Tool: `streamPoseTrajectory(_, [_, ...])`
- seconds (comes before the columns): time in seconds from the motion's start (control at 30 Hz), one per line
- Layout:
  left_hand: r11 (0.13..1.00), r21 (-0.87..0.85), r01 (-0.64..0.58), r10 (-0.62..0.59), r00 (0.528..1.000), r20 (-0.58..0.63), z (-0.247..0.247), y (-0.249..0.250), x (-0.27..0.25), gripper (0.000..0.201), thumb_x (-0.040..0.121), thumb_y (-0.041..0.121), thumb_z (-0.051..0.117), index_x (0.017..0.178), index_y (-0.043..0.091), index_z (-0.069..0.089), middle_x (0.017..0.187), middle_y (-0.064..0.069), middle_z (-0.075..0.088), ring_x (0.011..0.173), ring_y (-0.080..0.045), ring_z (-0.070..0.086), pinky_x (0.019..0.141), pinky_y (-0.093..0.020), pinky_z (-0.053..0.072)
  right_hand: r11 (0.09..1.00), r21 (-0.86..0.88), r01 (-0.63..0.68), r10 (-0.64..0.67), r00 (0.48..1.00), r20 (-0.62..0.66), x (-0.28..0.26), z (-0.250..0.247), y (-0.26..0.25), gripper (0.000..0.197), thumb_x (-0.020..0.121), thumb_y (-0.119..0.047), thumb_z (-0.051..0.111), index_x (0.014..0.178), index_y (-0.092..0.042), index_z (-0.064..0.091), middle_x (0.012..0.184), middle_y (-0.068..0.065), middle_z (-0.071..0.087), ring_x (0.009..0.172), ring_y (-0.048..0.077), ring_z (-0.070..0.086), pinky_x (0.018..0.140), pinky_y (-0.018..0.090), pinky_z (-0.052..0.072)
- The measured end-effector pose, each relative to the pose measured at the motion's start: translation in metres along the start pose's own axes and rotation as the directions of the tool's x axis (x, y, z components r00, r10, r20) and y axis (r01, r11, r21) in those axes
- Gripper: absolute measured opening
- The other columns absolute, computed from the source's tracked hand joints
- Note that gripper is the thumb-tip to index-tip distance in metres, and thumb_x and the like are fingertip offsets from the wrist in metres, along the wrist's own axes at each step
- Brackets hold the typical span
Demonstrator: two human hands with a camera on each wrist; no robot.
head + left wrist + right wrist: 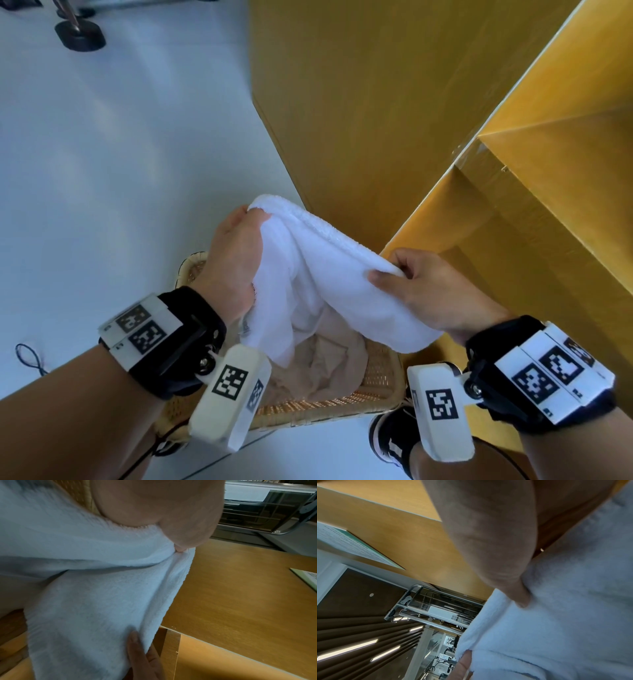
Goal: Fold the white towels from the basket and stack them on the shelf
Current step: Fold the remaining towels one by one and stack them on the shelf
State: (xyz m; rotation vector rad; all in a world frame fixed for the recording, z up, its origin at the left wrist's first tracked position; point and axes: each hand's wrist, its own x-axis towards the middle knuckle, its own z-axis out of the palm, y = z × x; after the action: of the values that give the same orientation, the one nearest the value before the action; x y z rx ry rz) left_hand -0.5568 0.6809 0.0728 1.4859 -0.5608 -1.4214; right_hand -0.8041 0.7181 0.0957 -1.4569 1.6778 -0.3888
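A white towel (318, 274) hangs in the air between both hands, above a woven basket (380, 383) on the floor. My left hand (236, 250) pinches its far corner. My right hand (411, 277) pinches the near edge between thumb and fingers. The towel sags down toward the basket. In the left wrist view the towel (96, 588) fills the frame under my left thumb (180, 524), with a finger of the other hand at the bottom. The right wrist view shows the towel (556, 615) pressed under my right thumb (496, 547). The yellow wooden shelf (534, 192) stands to the right.
Beige cloth (322, 366) lies in the basket under the towel. A tall yellow cabinet side (359, 102) rises behind the hands. A black stand base (80, 36) sits on the pale floor at the far left. My black shoe (394, 435) is beside the basket.
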Motion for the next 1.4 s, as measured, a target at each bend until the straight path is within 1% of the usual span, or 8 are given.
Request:
streamPoseTrajectory(0.3, [0.999, 0.052, -0.006, 0.005, 1.0, 0.019, -0.002, -0.002, 0.005, 0.024, 0.094, 0.031, 0.071, 0.108, 0.012, 0.069, 0.097, -0.004, 0.063, 0.089, -0.024, 0.06, 0.082, -0.041, 0.046, 0.976, 0.216, 0.039, -0.025, 0.997, -0.068, 0.001, 0.002, 0.004, 0.045, 0.08, -0.057, 0.079, 0.098, -0.027, 0.05, 0.064, 0.0, 0.055, 0.057, 0.019, 0.051, 0.051, 0.03, 0.038])
streamPoseTrajectory(0.5, [0.998, 0.056, -0.036, 0.029, 0.993, 0.117, 0.001, 0.002, -0.006, 0.036, 0.063, 0.017, 0.063, 0.098, 0.022, 0.07, 0.087, 0.002, 0.066, 0.084, -0.024, 0.062, 0.077, -0.036, 0.049, 0.877, 0.465, 0.121, -0.111, 0.993, -0.051, -0.004, 0.0, -0.008, 0.023, 0.1, -0.03, 0.073, 0.108, -0.029, 0.052, 0.068, 0.016, 0.054, 0.056, 0.025, 0.05, 0.048, 0.03, 0.039])
streamPoseTrajectory(0.63, [0.995, 0.063, -0.082, 0.064, 0.965, 0.255, 0.004, 0.005, -0.018, 0.03, 0.059, 0.008, 0.057, 0.084, 0.024, 0.056, 0.082, -0.007, 0.054, 0.074, -0.025, 0.049, 0.068, -0.032, 0.039, 0.903, 0.397, 0.164, -0.177, 0.984, -0.004, -0.005, 0.007, -0.011, 0.022, 0.1, -0.02, 0.072, 0.117, -0.026, 0.058, 0.06, -0.003, 0.06, 0.052, 0.01, 0.055, 0.047, 0.022, 0.043])
streamPoseTrajectory(0.73, [0.988, 0.063, -0.143, 0.1, 0.886, 0.452, 0.006, 0.007, -0.025, 0.029, 0.06, 0.004, 0.055, 0.08, 0.021, 0.045, 0.085, -0.01, 0.041, 0.078, -0.027, 0.038, 0.073, -0.037, 0.029, 0.938, 0.306, 0.164, -0.182, 0.983, 0.031, -0.004, 0.017, -0.011, 0.032, 0.099, -0.02, 0.075, 0.124, -0.034, 0.061, 0.074, -0.014, 0.07, 0.066, 0.004, 0.065, 0.056, 0.018, 0.049])
streamPoseTrajectory(0.93, [0.993, 0.028, -0.114, 0.051, 0.636, 0.77, 0.007, 0.006, -0.036, 0.034, 0.07, -0.01, 0.044, 0.089, 0.016, 0.033, 0.091, -0.012, 0.061, 0.075, -0.025, 0.045, 0.062, -0.03, 0.037, 0.96, 0.215, 0.179, -0.202, 0.975, 0.092, -0.002, 0.035, -0.013, 0.028, 0.1, -0.023, 0.071, 0.12, -0.043, 0.068, 0.111, -0.01, 0.073, 0.103, 0.016, 0.07, 0.084, 0.039, 0.06])
streamPoseTrajectory(1.07, [0.969, 0.105, -0.222, 0.08, 0.689, 0.721, 0.007, 0.007, -0.036, 0.027, 0.072, -0.002, 0.051, 0.087, 0.018, 0.043, 0.093, -0.014, 0.048, 0.08, -0.027, 0.036, 0.065, -0.037, 0.031, 0.975, 0.164, 0.153, -0.154, 0.988, -0.008, 0.001, 0.035, -0.012, 0.013, 0.103, -0.032, 0.067, 0.092, -0.031, 0.075, 0.094, -0.005, 0.076, 0.084, 0.014, 0.069, 0.07, 0.031, 0.051])
streamPoseTrajectory(1.27, [0.903, 0.249, -0.351, 0.089, 0.719, 0.689, 0.001, 0.005, -0.032, 0.02, 0.079, 0.007, 0.054, 0.096, 0.015, 0.048, 0.089, -0.031, 0.047, 0.078, -0.027, 0.036, 0.07, -0.042, 0.029, 0.949, 0.298, 0.105, -0.086, 0.993, -0.077, 0.002, 0.029, -0.012, 0.019, 0.103, -0.031, 0.067, 0.09, -0.022, 0.076, 0.088, 0.01, 0.077, 0.073, 0.02, 0.067, 0.064, 0.037, 0.053])
streamPoseTrajectory(1.4, [0.825, 0.395, -0.403, 0.124, 0.812, 0.57, -0.001, -0.008, -0.022, 0.009, 0.097, 0.011, 0.062, 0.1, 0.018, 0.058, 0.081, -0.01, 0.053, 0.066, -0.016, 0.045, 0.062, -0.031, 0.037, 0.888, 0.455, 0.074, -0.018, 0.992, -0.125, 0.004, 0.018, -0.014, 0.014, 0.102, -0.018, 0.067, 0.093, -0.015, 0.078, 0.092, 0.016, 0.079, 0.074, 0.025, 0.071, 0.063, 0.039, 0.056])
